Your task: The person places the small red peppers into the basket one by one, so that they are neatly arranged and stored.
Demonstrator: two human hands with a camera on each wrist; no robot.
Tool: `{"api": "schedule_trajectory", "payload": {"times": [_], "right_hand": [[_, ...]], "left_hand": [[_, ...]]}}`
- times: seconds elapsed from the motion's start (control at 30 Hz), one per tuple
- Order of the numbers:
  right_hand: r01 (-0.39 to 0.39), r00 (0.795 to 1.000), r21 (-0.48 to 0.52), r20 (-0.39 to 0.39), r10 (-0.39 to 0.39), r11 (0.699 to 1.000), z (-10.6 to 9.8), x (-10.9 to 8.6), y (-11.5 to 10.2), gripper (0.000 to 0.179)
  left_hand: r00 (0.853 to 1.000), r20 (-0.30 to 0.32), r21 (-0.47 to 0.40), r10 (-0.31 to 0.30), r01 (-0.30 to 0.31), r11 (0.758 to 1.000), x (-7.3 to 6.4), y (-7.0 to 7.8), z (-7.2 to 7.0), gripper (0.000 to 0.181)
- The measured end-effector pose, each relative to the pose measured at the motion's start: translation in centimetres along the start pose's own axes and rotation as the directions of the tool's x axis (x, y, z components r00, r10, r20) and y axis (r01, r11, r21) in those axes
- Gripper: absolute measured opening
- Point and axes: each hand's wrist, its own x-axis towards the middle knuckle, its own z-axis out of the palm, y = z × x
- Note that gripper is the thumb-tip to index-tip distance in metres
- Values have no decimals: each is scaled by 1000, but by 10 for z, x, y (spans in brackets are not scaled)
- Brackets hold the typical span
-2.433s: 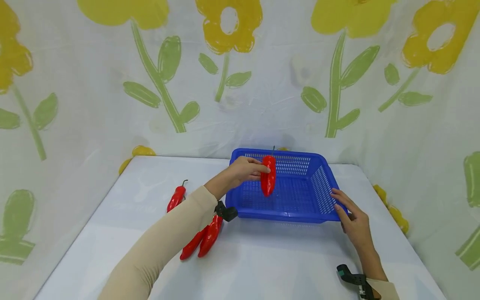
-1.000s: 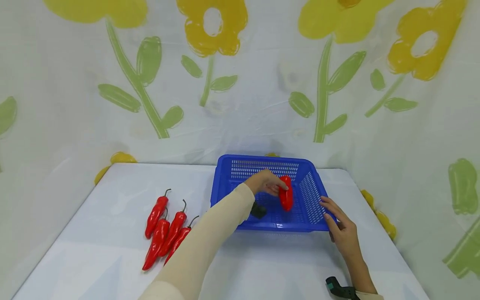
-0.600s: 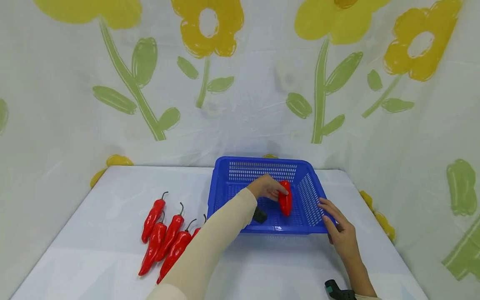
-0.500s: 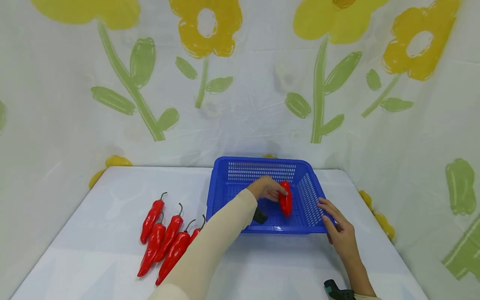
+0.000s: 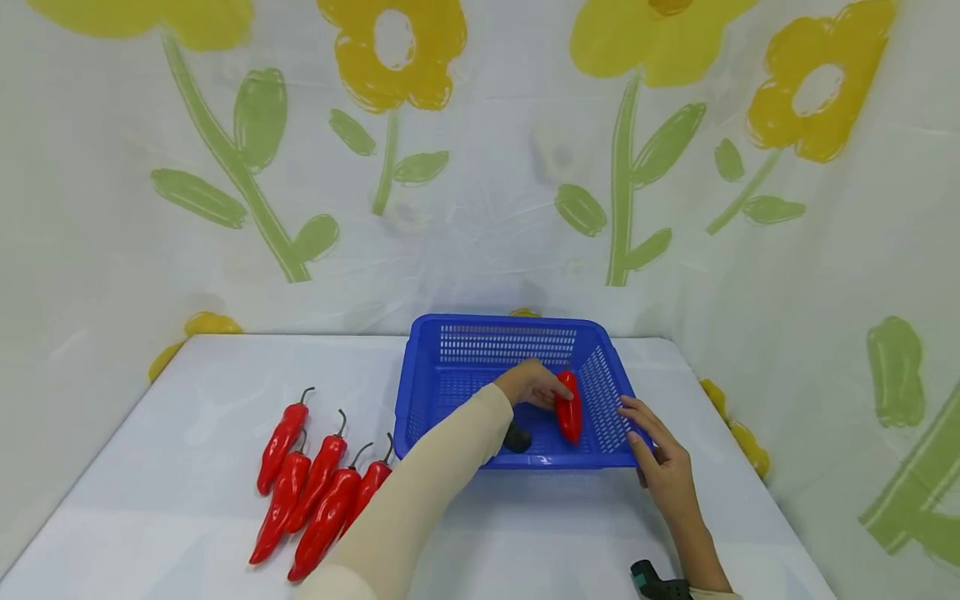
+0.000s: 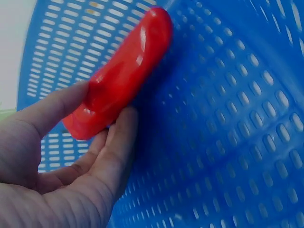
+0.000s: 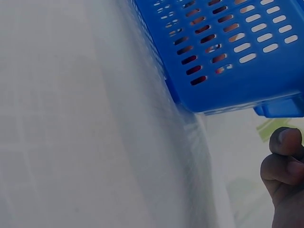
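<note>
In the head view a blue plastic basket (image 5: 577, 460) with slotted walls stands on the white table. My left hand (image 5: 532, 385) is inside it, pinching a glossy red chili pepper (image 5: 570, 408) near the right wall. The left wrist view shows the thumb on one side of the chili pepper (image 6: 128, 71) and fingers on the other, over the slotted basket floor (image 6: 190, 156). My right hand (image 5: 667, 467) holds the basket's right rim at the front corner. Curled fingers (image 7: 285, 166) show below the rim in the right wrist view.
Several more red chili peppers (image 5: 326, 517) with curved stems lie in a cluster left of the basket, partly behind my left sleeve (image 5: 427, 475). A white curtain (image 5: 480, 250) printed with yellow flowers hangs behind the table (image 5: 187, 433).
My left hand has moved rightward and down into the basket with the chili pepper still pinched. The head view has shifted, uncovering more of the pepper cluster. My right hand stays on the rim.
</note>
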Motion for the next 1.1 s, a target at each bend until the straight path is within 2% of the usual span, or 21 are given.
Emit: {"api": "schedule_trajectory", "payload": {"times": [0.13, 0.3, 0.47, 0.53, 0.6, 0.7, 0.9, 1.1], "right_hand": [[-8, 1000, -16, -7, 8, 1000, 2, -1, 1, 36], [3, 1000, -8, -6, -3, 1000, 6, -2, 1, 36], [8, 1000, -7, -2, -8, 1000, 4, -1, 1, 36], [13, 1000, -9, -4, -13, 1000, 3, 0, 0, 36], [19, 1000, -16, -9, -19, 1000, 1, 1, 1, 36], [17, 1000, -19, -25, -18, 1000, 2, 1, 0, 35], [-6, 1000, -30, -25, 5, 1000, 5, 4, -3, 35], [-1, 1000, -43, -14, 0, 999, 2, 2, -9, 35]], "left_hand": [[1000, -17, -26, -3, 3, 1000, 4, -2, 5, 69], [998, -57, -9, 15, -16, 1000, 1, -3, 8, 57], [999, -48, 25, -14, 15, 1000, -3, 2, 8, 55], [998, -66, 39, -11, 13, 999, -4, 6, 7, 57], [995, -96, 54, 15, -10, 999, -5, 10, 5, 61], [990, -122, 24, 68, -66, 998, -10, 14, -2, 62], [982, -76, -90, 171, -178, 980, -30, 18, -24, 43], [965, -23, -114, 260, -261, 959, -56, 11, -38, 36]]}}
